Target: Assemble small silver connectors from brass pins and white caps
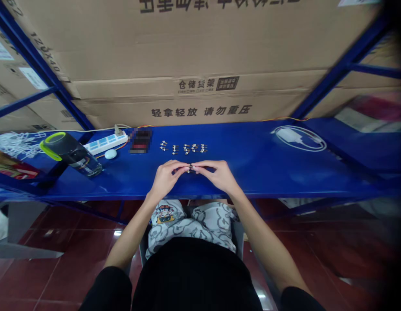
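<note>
My left hand [168, 177] and my right hand [218, 173] meet over the front part of a blue shelf [268, 168]. Between their pinched fingertips is a small dark and light metal part [191, 169], gripped from both sides. Its exact kind is too small to make out. Just beyond my fingers lie several similar small metal parts [186, 149], spread in a loose row of little groups on the blue surface. They look like small pins or screws with pale collars.
On the left are a dark bottle with a lime-green loop [77, 153], a white power strip [106, 142], a small white round object [110, 153] and a blurred dark rectangular item [141, 141]. A white coiled cable with charger [292, 136] lies right. A large cardboard box [200, 56] stands behind.
</note>
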`<state>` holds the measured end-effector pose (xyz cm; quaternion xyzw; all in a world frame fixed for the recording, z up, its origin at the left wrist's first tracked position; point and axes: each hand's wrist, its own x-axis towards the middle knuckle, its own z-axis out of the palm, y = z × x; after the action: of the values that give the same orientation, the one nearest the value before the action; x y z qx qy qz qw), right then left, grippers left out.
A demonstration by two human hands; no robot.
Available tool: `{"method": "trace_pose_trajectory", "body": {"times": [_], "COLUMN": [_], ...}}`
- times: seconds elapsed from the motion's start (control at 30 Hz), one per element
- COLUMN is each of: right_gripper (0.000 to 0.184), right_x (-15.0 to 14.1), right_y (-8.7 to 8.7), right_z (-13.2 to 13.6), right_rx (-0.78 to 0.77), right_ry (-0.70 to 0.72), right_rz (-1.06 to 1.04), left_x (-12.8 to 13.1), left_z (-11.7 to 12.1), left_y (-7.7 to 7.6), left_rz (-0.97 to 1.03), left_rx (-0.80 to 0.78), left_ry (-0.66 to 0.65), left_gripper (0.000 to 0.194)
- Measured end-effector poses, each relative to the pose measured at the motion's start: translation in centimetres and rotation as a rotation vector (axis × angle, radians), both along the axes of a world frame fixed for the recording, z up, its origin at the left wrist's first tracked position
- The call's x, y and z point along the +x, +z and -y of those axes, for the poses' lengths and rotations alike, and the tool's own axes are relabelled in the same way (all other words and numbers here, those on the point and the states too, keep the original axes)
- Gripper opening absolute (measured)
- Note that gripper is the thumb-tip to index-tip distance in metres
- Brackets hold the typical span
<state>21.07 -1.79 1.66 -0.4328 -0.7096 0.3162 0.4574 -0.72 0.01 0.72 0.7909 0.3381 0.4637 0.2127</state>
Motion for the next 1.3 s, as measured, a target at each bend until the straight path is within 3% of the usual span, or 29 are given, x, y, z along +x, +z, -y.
{"method": "trace_pose_trajectory", "body": {"times": [0.27, 0.53, 0.83, 1.17, 1.3], "right_gripper": [0.02, 0.014, 0.013, 0.013, 0.015], "right_x": [0.1, -0.2, -0.1, -0.3, 0.5], "right_y": [-0.4, -0.3, -0.1, -0.5, -1.1], "right_z": [-0.1, -0.3, -0.1, -0.5, -1.3], "right_rx": [-0.002, 0.029, 0.078, 0.12, 0.162], "right_ry": [0.062, -0.005, 0.019, -0.066, -0.248], "right_rz": [0.0, 0.015, 0.098, 0.165, 0.251], "left_x": [-0.1, 0.1, -0.1, 0.2, 0.3], "left_z": [-0.2, 0.0, -0.3, -0.1, -0.2], "left_y": [-0.4, -0.2, -0.8, -0.5, -0.1], "left_rz": [-0.055, -0.04, -0.096, -0.155, -0.099], "left_rx": [0.014, -0.006, 0.014, -0.04, -0.065], "left_ry": [-0.017, -0.017, -0.07, 0.095, 0.184], "left_gripper": [0.019, 0.018, 0.019, 0.014, 0.015]}}
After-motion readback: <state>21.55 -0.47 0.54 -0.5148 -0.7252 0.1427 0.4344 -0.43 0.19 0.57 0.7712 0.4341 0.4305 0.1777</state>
